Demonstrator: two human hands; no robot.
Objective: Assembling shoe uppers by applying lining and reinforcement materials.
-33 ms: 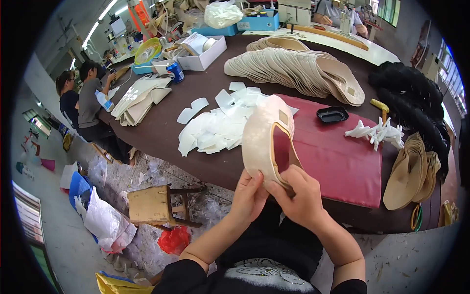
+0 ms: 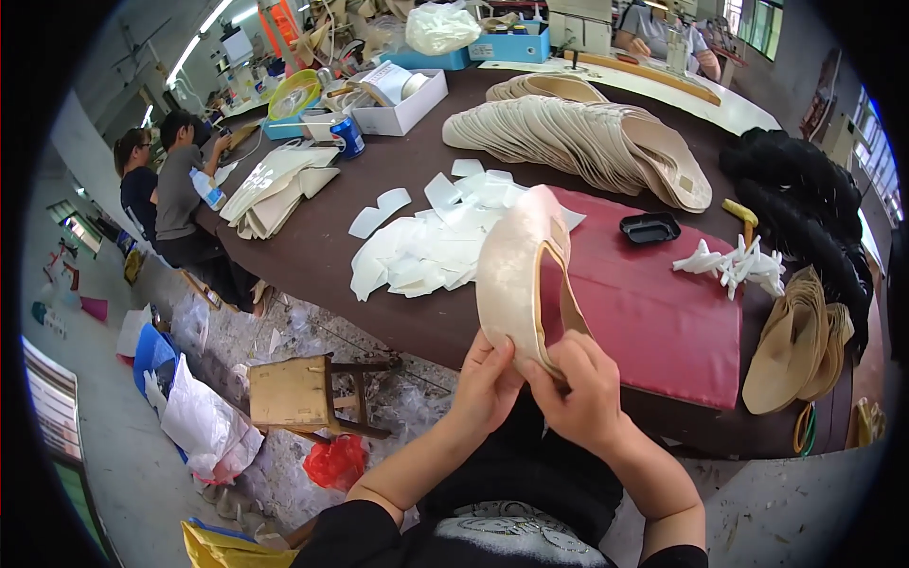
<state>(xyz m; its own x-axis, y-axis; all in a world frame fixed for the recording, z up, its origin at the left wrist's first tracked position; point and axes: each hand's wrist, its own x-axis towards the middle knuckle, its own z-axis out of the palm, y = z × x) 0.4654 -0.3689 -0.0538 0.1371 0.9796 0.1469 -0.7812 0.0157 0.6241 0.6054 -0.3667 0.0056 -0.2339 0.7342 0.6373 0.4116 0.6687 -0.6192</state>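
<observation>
A cream shoe upper [image 2: 507, 279] with a glossy, satiny face stands tilted in front of me, its opening facing right. My left hand [image 2: 488, 381] pinches its near end between thumb and fingers. Beside it my right hand [image 2: 579, 386] grips the near edge of the same upper, fingers curled, so the fingertips are partly hidden. Behind the upper lies a loose heap of white curved pieces [image 2: 417, 251]. A dark red mat [image 2: 663, 312] spreads to its right on the brown table [image 2: 369, 327].
Many cream uppers [image 2: 568, 142] lie in a row at the back. A black tray [image 2: 650, 227], white pieces [image 2: 729, 265], a yellow-headed hammer [image 2: 739, 210], tan insoles [image 2: 791, 346] and black bundles [image 2: 795, 208] are at right. A stool [image 2: 289, 393] stands at left. Several people sit beyond.
The upper has turned slightly in my hands, so the patch inside it shows less. Both hands keep their hold. At the back right, a person's hands and torso have come more into view.
</observation>
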